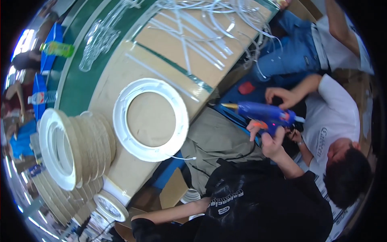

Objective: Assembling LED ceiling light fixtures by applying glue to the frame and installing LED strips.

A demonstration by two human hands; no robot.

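Note:
My right hand (274, 145) is closed around the handle of a blue hot glue gun (264, 113), its fingers by the orange trigger. The gun's brass-coloured nozzle points left, and a pale glue stick pokes out at its back. My left forearm (173, 212) lies across the lower part of the view; the hand at its end is hidden against my black shirt. On the table, left of the gun and apart from it, lies a white round ring frame (182, 117), with a thin clear strand (183, 157) hanging off its near edge.
A co-worker's hand (284, 98) is close to the glue gun's top. Clear plastic strips (193, 44) and coiled tubing lie on cardboard. Stacked ring frames (92, 141) stand at left. Bottles (58, 49) and blue bins are farther off. An open carton (174, 189) sits below the table edge.

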